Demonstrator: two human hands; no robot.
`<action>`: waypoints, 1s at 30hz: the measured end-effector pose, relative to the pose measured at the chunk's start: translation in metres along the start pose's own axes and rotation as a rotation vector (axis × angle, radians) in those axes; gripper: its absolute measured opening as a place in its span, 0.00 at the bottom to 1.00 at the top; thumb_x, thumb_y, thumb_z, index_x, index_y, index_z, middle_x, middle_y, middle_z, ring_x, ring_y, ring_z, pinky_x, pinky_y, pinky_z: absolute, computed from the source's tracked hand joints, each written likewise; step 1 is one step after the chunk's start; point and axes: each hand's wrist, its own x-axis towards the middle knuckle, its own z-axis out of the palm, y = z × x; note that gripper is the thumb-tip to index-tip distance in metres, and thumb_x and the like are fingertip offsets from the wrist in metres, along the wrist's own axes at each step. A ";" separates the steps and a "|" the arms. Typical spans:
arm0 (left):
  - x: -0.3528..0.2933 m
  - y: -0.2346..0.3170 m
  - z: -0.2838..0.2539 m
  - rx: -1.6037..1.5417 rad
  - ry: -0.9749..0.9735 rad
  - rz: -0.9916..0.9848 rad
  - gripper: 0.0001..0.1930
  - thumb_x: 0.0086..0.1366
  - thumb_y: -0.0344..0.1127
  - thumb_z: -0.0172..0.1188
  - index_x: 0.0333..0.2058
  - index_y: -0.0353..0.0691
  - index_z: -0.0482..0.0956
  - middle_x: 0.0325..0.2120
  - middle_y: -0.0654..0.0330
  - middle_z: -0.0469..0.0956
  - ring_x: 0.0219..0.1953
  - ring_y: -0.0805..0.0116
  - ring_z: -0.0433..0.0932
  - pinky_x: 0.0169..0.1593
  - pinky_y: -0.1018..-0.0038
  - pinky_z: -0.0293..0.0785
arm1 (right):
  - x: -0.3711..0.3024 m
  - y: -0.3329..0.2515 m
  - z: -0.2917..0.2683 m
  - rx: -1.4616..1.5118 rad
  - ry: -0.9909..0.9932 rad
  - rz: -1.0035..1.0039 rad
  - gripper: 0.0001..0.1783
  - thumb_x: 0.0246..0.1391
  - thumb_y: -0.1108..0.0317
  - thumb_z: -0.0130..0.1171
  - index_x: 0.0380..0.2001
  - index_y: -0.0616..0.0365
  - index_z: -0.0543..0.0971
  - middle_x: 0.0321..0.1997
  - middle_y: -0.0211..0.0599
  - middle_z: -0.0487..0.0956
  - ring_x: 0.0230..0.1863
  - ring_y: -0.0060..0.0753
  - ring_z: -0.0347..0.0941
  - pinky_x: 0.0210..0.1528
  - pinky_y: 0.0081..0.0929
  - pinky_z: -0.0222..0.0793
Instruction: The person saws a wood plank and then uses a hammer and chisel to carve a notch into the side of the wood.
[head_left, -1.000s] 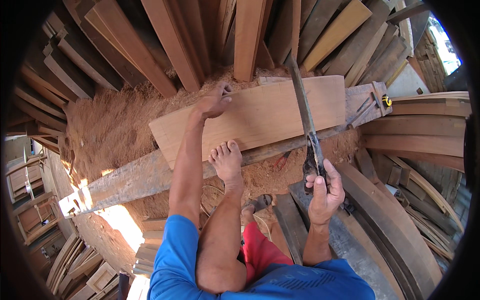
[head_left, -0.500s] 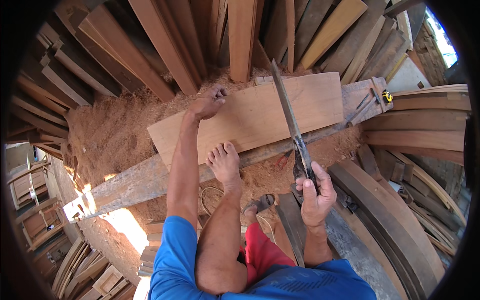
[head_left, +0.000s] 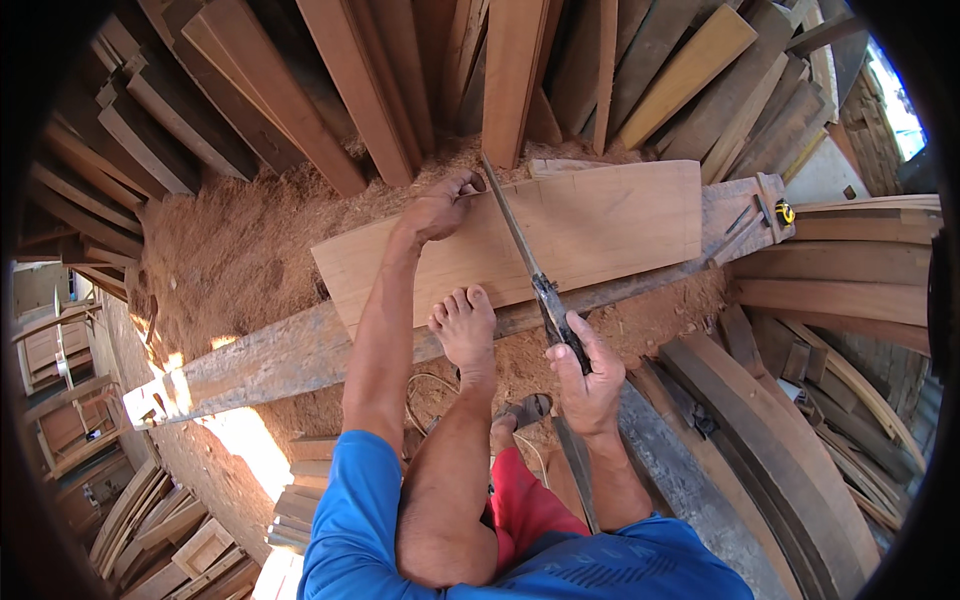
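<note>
The right hand (head_left: 590, 385) clenches a narrow, black-handled metal saw (head_left: 520, 232) over a light-brown wooden board (head_left: 610, 222) on a weathered grey plank (head_left: 265, 350). The left hand (head_left: 440, 210) half-curls by the board's far edge, its hold unclear.

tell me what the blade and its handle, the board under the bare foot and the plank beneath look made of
Blade: probably steel, bare, going by its grey colour and dull sheen.
Handle: black with paler, worn-looking patches; plastic or painted wood, unclear.
Board: wood, seemingly unvarnished, with a matt tan face and faint grain.
Plank: likely wood, rough, greyed and blotchy.
</note>
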 end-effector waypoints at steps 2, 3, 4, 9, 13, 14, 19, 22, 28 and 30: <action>-0.001 0.004 0.000 -0.001 -0.020 -0.016 0.12 0.75 0.30 0.57 0.54 0.49 0.77 0.44 0.61 0.80 0.44 0.67 0.78 0.47 0.68 0.77 | 0.002 0.002 0.003 -0.009 0.015 -0.035 0.24 0.67 0.72 0.62 0.62 0.76 0.77 0.34 0.37 0.86 0.34 0.20 0.78 0.37 0.24 0.76; -0.002 0.006 -0.001 -0.006 -0.026 -0.021 0.12 0.75 0.30 0.57 0.54 0.49 0.77 0.44 0.61 0.80 0.44 0.67 0.78 0.47 0.67 0.77 | 0.002 0.004 0.004 -0.028 0.010 -0.043 0.24 0.67 0.71 0.63 0.61 0.75 0.77 0.35 0.39 0.86 0.33 0.22 0.79 0.38 0.25 0.77; -0.002 0.008 -0.003 -0.019 -0.024 -0.021 0.12 0.75 0.30 0.57 0.54 0.49 0.78 0.44 0.61 0.80 0.44 0.66 0.78 0.48 0.67 0.77 | 0.001 0.006 0.003 -0.047 0.005 -0.050 0.24 0.67 0.71 0.63 0.61 0.75 0.77 0.35 0.41 0.87 0.33 0.24 0.79 0.38 0.26 0.77; -0.005 0.010 -0.003 -0.005 0.022 0.000 0.12 0.74 0.29 0.57 0.53 0.48 0.79 0.44 0.61 0.80 0.44 0.66 0.78 0.49 0.67 0.76 | 0.004 0.013 0.007 -0.201 -0.015 -0.188 0.24 0.67 0.70 0.63 0.61 0.74 0.77 0.36 0.38 0.85 0.35 0.24 0.79 0.41 0.27 0.78; -0.001 0.003 -0.001 -0.061 -0.003 -0.038 0.13 0.73 0.28 0.56 0.53 0.48 0.79 0.45 0.61 0.80 0.44 0.66 0.78 0.48 0.69 0.76 | 0.003 0.007 0.010 -0.194 -0.023 -0.170 0.24 0.65 0.71 0.64 0.61 0.74 0.78 0.36 0.42 0.86 0.35 0.27 0.81 0.42 0.28 0.78; 0.000 0.000 -0.001 -0.060 0.001 -0.016 0.13 0.73 0.28 0.56 0.53 0.48 0.79 0.45 0.62 0.80 0.44 0.66 0.78 0.48 0.69 0.76 | 0.004 0.007 0.010 -0.193 -0.019 -0.186 0.24 0.65 0.71 0.64 0.61 0.74 0.78 0.36 0.43 0.87 0.35 0.27 0.81 0.42 0.28 0.78; 0.001 0.004 0.000 -0.059 -0.007 0.014 0.13 0.73 0.27 0.56 0.53 0.47 0.80 0.45 0.62 0.80 0.44 0.69 0.77 0.46 0.71 0.76 | 0.003 0.006 0.006 -0.114 0.035 -0.092 0.24 0.66 0.70 0.64 0.60 0.72 0.78 0.38 0.47 0.87 0.34 0.29 0.82 0.40 0.29 0.79; 0.004 0.001 0.000 -0.043 0.000 -0.005 0.12 0.74 0.29 0.56 0.52 0.48 0.80 0.45 0.62 0.80 0.43 0.70 0.77 0.45 0.71 0.76 | 0.004 -0.001 -0.004 0.022 0.098 -0.019 0.23 0.68 0.70 0.63 0.61 0.72 0.77 0.35 0.40 0.86 0.33 0.22 0.79 0.37 0.25 0.77; 0.000 0.010 -0.002 -0.062 -0.025 -0.059 0.10 0.75 0.32 0.57 0.52 0.49 0.80 0.45 0.63 0.79 0.40 0.70 0.77 0.40 0.70 0.77 | 0.014 -0.009 -0.018 0.006 0.136 -0.034 0.22 0.68 0.71 0.61 0.61 0.72 0.77 0.33 0.37 0.85 0.32 0.20 0.77 0.36 0.23 0.75; -0.002 0.014 -0.002 -0.072 -0.019 -0.074 0.10 0.75 0.33 0.57 0.52 0.50 0.80 0.46 0.63 0.79 0.39 0.70 0.78 0.39 0.70 0.77 | 0.010 0.003 -0.017 0.001 0.112 -0.068 0.23 0.68 0.71 0.61 0.61 0.73 0.77 0.33 0.37 0.85 0.32 0.20 0.77 0.36 0.24 0.75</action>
